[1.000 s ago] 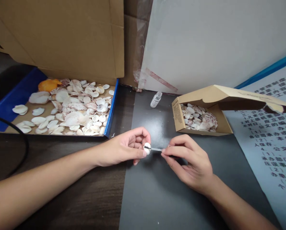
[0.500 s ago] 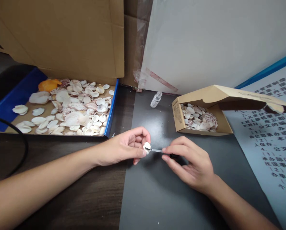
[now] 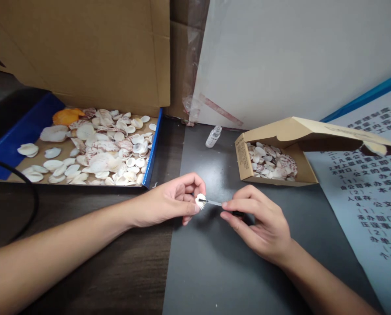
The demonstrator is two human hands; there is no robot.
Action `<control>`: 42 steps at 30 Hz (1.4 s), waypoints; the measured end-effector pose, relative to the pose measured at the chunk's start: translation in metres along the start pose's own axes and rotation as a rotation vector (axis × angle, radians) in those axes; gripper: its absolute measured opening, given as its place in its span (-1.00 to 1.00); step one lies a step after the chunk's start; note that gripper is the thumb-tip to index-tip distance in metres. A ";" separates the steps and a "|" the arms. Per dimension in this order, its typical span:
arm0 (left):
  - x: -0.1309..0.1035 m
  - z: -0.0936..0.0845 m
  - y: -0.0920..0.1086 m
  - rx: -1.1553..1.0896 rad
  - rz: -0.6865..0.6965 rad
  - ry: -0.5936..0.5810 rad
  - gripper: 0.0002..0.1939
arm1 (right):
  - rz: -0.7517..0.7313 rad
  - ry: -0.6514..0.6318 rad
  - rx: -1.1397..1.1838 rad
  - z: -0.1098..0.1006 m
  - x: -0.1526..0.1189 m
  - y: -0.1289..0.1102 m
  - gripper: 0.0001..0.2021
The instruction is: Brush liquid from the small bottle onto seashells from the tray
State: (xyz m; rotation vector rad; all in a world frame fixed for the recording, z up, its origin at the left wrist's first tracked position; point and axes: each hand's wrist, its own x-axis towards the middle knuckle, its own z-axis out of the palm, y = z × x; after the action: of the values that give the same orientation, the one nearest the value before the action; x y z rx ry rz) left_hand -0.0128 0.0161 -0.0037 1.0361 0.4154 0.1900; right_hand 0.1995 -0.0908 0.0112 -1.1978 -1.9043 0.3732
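Between the thumb and fingers of my left hand [image 3: 179,200] is a small white ribbed seashell [image 3: 200,201]. My right hand [image 3: 261,221] pinches a small applicator brush [image 3: 213,203] with a clear stem and a dark tip; its black cap is partly hidden behind my fingers. The brush tip meets the face of the shell. Beyond both hands, a small clear glass bottle [image 3: 213,137] with a white label stands uncapped on the dark grey mat [image 3: 202,271].
At left, a blue-sided cardboard box [image 3: 152,151] holds many loose shells [image 3: 103,162]. A smaller tan carton [image 3: 244,164] with more shells [image 3: 272,162] stands at right, beside a printed sheet [image 3: 372,210]. A black cable [image 3: 34,201] curves at the left edge.
The shell has turned slightly in my left fingers, and the brush tip has shifted a little on its face. My right hand has moved very slightly; the boxes and bottle stay put.
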 end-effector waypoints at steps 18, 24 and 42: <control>0.000 0.002 -0.002 -0.026 0.058 0.078 -0.75 | 0.024 -0.050 -0.057 0.000 0.000 -0.001 -0.91; 0.000 0.004 -0.003 0.082 0.023 0.051 -0.74 | -0.014 0.068 0.031 -0.002 0.000 -0.001 -0.85; -0.001 0.003 -0.002 0.088 0.014 0.042 -0.74 | 0.023 -0.004 -0.026 -0.002 0.002 -0.003 -0.89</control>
State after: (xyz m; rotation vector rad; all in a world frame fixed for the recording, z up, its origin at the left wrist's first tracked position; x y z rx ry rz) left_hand -0.0125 0.0122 -0.0043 1.1228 0.4581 0.2074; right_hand 0.1988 -0.0912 0.0148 -1.2374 -1.9053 0.3640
